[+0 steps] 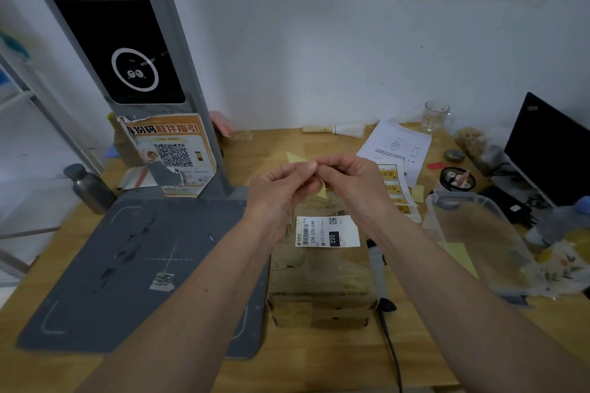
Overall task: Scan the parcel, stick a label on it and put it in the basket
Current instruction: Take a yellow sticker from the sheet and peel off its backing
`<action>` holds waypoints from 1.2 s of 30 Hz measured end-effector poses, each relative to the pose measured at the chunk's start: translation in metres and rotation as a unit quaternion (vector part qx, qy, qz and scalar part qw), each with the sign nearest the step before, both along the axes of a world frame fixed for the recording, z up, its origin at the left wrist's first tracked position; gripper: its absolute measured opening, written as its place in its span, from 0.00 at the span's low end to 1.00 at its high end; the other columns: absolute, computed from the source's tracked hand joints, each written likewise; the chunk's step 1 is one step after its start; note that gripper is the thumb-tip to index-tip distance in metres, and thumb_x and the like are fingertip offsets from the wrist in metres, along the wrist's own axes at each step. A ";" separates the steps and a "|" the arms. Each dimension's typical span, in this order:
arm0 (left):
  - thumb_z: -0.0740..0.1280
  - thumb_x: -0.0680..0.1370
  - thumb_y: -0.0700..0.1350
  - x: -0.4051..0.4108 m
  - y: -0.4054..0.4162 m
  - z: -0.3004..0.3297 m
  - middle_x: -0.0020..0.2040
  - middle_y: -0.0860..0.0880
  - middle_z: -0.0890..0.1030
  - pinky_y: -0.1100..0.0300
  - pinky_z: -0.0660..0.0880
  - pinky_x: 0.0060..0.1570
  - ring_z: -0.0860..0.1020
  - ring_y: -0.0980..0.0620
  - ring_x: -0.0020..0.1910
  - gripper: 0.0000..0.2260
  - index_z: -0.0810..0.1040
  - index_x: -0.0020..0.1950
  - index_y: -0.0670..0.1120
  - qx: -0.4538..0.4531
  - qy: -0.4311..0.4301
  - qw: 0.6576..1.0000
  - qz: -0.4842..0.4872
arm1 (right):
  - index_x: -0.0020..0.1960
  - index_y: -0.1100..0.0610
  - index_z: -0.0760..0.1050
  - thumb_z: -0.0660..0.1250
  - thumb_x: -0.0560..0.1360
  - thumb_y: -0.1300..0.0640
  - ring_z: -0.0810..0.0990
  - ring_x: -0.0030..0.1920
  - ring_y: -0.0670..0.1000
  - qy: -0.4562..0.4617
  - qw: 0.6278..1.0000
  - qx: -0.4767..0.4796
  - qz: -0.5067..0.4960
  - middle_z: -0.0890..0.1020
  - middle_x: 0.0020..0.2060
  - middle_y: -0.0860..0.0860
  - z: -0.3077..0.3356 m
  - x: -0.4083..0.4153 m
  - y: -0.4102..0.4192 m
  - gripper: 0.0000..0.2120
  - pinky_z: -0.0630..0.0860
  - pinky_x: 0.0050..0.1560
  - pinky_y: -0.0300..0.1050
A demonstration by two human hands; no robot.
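Note:
A worn brown cardboard parcel [319,277] lies on the wooden table just right of the grey scanner mat [134,265]. A white shipping label [327,231] is stuck on its top. Above the parcel's far end, my left hand [281,188] and my right hand [354,182] meet fingertip to fingertip. Between them they pinch a small yellow sticker [321,190], mostly hidden by the fingers. A clear plastic basket [479,239] stands to the right of the parcel, with a yellow slip inside.
A scanner stand [134,51] with a QR poster rises at the back left, a metal bottle [89,188] beside it. A strip of yellow labels [394,188], papers, a glass, a pen cup and a monitor [549,150] fill the right. A handheld scanner with cable [380,274] lies along the parcel's right side.

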State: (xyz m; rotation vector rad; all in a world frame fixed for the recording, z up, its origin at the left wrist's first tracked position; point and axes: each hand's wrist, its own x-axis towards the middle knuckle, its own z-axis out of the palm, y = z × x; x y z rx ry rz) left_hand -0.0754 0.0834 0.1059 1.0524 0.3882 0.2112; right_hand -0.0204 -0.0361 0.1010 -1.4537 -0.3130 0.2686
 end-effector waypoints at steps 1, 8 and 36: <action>0.73 0.70 0.36 0.000 0.000 0.000 0.39 0.43 0.84 0.62 0.82 0.43 0.83 0.51 0.37 0.05 0.82 0.44 0.37 -0.006 -0.001 1.000 -0.004 | 0.40 0.54 0.83 0.70 0.72 0.66 0.81 0.41 0.47 0.005 1.000 0.003 -0.001 0.85 0.38 0.53 0.000 0.000 0.000 0.08 0.77 0.44 0.41; 0.70 0.72 0.33 -0.001 0.003 0.000 0.38 0.43 0.84 0.62 0.82 0.42 0.83 0.51 0.36 0.05 0.81 0.46 0.34 -0.036 -0.004 0.999 -0.018 | 0.44 0.58 0.82 0.69 0.73 0.66 0.80 0.40 0.46 0.032 0.999 0.015 0.000 0.84 0.38 0.51 -0.002 0.000 0.001 0.06 0.76 0.44 0.40; 0.72 0.72 0.39 -0.005 -0.002 0.010 0.38 0.52 0.84 0.68 0.75 0.35 0.79 0.59 0.35 0.07 0.84 0.43 0.51 0.239 -0.017 0.971 0.008 | 0.38 0.61 0.79 0.67 0.74 0.68 0.84 0.37 0.57 0.026 0.999 -0.018 0.035 0.83 0.37 0.60 0.017 -0.004 -0.008 0.07 0.83 0.40 0.45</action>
